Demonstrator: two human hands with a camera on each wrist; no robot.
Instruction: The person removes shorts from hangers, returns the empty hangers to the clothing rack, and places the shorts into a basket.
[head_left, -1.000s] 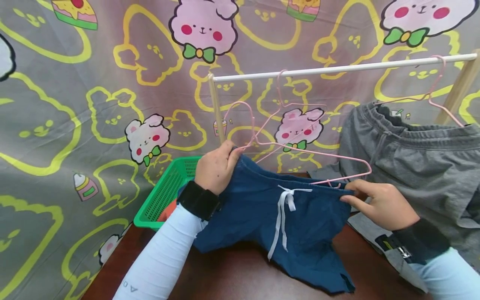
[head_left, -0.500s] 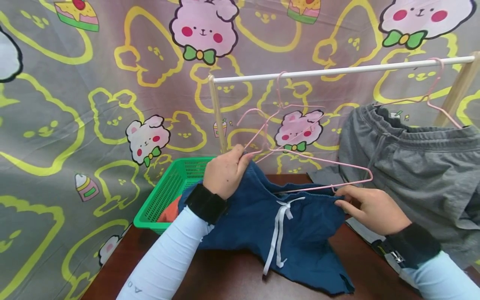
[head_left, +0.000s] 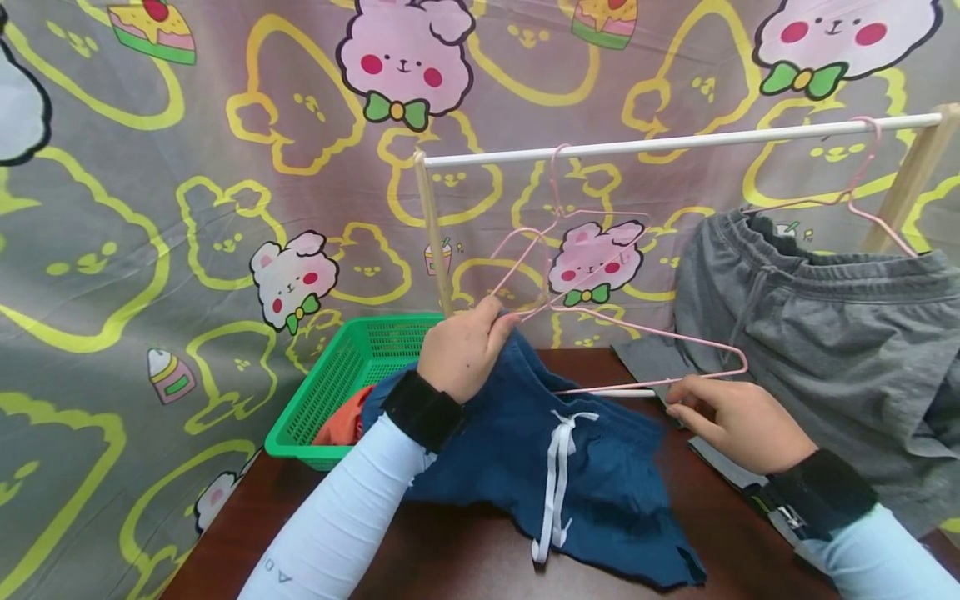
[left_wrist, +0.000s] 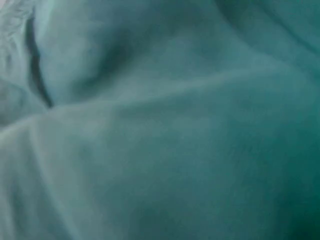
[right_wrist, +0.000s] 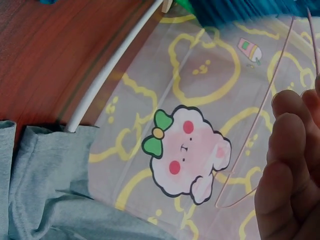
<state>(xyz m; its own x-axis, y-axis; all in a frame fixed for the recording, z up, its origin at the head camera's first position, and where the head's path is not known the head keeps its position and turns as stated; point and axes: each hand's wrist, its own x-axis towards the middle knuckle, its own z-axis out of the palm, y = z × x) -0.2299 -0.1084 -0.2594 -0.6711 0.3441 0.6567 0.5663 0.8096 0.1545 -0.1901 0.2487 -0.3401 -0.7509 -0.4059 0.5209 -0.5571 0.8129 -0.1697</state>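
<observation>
My left hand (head_left: 461, 352) pinches drawstring shorts (head_left: 480, 446) and pink hanger (head_left: 744, 360) together, likely for steadiness. Whether my right hand (head_left: 742, 422) grips, I can't tell.

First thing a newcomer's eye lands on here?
Likely the backdrop cloth, its pink bunnies and yellow outlines spread behind everything. Next, the blue shorts with white drawstring, front and centre, gripped by the left hand; then the bright green basket behind them on the left.
</observation>
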